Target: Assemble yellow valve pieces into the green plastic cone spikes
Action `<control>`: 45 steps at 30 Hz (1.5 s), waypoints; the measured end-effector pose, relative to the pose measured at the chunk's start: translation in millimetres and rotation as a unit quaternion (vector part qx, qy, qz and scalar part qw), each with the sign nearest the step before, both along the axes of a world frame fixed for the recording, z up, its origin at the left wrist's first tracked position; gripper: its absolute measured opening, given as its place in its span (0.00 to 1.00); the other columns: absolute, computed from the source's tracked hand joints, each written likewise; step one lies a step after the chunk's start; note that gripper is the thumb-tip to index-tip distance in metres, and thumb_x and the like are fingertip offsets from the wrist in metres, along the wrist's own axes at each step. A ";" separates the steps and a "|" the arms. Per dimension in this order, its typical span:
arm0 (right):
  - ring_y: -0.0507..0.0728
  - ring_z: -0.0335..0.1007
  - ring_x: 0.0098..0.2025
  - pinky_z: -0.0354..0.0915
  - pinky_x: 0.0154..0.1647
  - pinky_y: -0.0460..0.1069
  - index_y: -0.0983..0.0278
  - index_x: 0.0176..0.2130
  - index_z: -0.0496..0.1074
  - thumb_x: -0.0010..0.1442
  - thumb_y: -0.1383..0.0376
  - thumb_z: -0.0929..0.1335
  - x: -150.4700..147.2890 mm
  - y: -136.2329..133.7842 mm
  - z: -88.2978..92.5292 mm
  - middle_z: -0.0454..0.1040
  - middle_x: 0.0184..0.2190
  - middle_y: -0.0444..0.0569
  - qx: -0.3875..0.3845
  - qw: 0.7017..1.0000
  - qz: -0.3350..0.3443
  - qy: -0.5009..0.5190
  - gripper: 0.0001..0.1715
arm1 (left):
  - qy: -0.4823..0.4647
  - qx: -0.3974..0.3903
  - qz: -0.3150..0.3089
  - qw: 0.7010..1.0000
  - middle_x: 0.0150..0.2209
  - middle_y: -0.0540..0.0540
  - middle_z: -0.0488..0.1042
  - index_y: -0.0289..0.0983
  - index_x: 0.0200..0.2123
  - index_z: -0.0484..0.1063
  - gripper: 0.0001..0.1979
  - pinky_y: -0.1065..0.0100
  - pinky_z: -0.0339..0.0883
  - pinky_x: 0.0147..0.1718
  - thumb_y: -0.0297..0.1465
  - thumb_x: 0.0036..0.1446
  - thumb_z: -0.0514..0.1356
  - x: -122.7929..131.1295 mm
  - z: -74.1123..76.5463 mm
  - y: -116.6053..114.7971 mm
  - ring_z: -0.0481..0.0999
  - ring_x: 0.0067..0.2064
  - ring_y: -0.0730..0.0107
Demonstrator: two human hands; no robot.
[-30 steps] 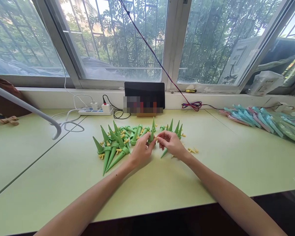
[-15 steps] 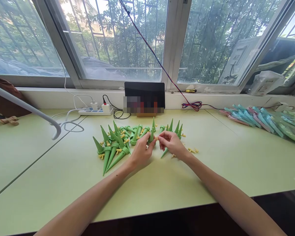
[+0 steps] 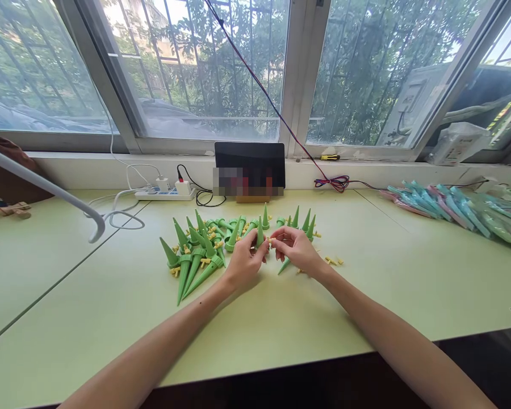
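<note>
My left hand (image 3: pixel 247 258) is closed around a green plastic plant watering spike (image 3: pixel 259 233), whose pointed end sticks upward. In the fingertips of my right hand (image 3: pixel 297 249) is a small yellow valve (image 3: pixel 269 240), pinched right beside the held spike. My fingers hide where the two parts meet. More green spikes (image 3: pixel 191 272) with yellow valves lie and stand in a cluster left of my left hand. Several others (image 3: pixel 296 217) stand behind my right hand. Loose yellow pieces (image 3: pixel 333 261) lie to the right of that hand.
A dark tablet (image 3: pixel 250 165) leans at the table's back edge. To its left sits a white power strip (image 3: pixel 165 193) with cables. Coiled wire (image 3: pixel 333 182) lies at the back; bagged blue and pink items (image 3: pixel 455 207) are piled right. A white curved arm (image 3: pixel 46 182) juts in from the left.
The held spike has moved slightly to the left, and both hands have shifted a little with it. The yellow valve stays pinched beside it.
</note>
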State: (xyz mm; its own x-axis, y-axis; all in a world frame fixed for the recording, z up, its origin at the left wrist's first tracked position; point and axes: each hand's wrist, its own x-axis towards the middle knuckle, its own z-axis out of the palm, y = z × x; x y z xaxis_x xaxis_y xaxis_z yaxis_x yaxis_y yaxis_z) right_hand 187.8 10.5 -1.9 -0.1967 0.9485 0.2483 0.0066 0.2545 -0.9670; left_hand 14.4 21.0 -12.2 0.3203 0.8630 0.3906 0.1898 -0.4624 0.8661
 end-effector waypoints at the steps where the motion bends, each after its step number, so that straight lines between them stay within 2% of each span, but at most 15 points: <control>1: 0.50 0.68 0.22 0.66 0.22 0.46 0.64 0.37 0.72 0.56 0.52 0.74 0.1 -0.1 0.1 0.72 0.26 0.43 -0.002 1.000 0.005 -0.001 0.19 | 0.005 0.001 0.001 1.000 0.28 0.50 0.71 0.39 0.33 0.64 0.14 0.68 0.66 0.26 0.42 0.64 0.58 0.0 0.5 -0.6 0.73 0.27 0.71; 6: 0.50 0.67 0.21 0.65 0.22 0.46 0.64 0.36 0.72 0.55 0.50 0.73 -0.3 -0.2 1.4 0.72 0.24 0.42 -0.006 1.000 0.020 -0.008 0.20 | 0.015 0.009 0.008 1.000 0.28 0.51 0.71 0.39 0.34 0.64 0.13 0.69 0.65 0.26 0.42 0.64 0.57 0.1 3.1 -3.8 0.73 0.26 0.72; 16: 0.50 0.66 0.20 0.65 0.22 0.46 0.63 0.32 0.70 0.59 0.46 0.70 -0.9 -1.9 3.0 0.70 0.20 0.41 0.002 0.999 0.002 -0.039 0.23 | 0.019 0.009 0.007 1.000 0.30 0.50 0.71 0.39 0.35 0.64 0.13 0.69 0.66 0.27 0.43 0.65 0.56 0.6 2.9 -5.0 0.73 0.29 0.71; 26: 0.50 0.60 0.15 0.57 0.19 0.45 0.62 0.20 0.65 0.66 0.41 0.61 0.5 -1.0 -0.4 0.63 0.12 0.41 0.019 0.990 -0.022 -0.141 0.35 | 0.035 0.029 -0.004 0.999 0.28 0.50 0.71 0.40 0.32 0.61 0.13 0.68 0.65 0.26 0.41 0.64 0.57 2.0 3.8 -7.3 0.71 0.25 0.72; 31: 0.50 0.63 0.17 0.60 0.20 0.45 0.62 0.27 0.68 0.64 0.43 0.65 -0.9 -2.8 0.7 0.67 0.16 0.41 0.047 0.993 -0.035 -0.100 0.28 | 0.035 0.025 -0.002 0.999 0.28 0.50 0.71 0.40 0.31 0.59 0.14 0.69 0.66 0.25 0.41 0.65 0.56 2.5 3.6 -7.5 0.73 0.26 0.72; 38: 0.50 0.66 0.20 0.63 0.20 0.46 0.62 0.35 0.69 0.58 0.49 0.72 -2.3 -3.3 3.1 0.72 0.25 0.43 0.026 0.999 -0.016 -0.026 0.20 | 0.004 0.008 -0.004 1.000 0.29 0.50 0.71 0.39 0.36 0.62 0.13 0.69 0.69 0.25 0.42 0.66 0.55 2.3 3.5 -5.5 0.73 0.26 0.72; 45: 0.50 0.64 0.18 0.61 0.19 0.45 0.63 0.31 0.68 0.59 0.50 0.70 -1.2 -2.7 3.1 0.70 0.20 0.41 0.013 0.999 -0.012 -0.044 0.19 | 0.025 0.013 0.000 1.000 0.29 0.51 0.71 0.39 0.35 0.61 0.13 0.70 0.68 0.24 0.42 0.66 0.54 2.8 4.4 -6.8 0.73 0.25 0.73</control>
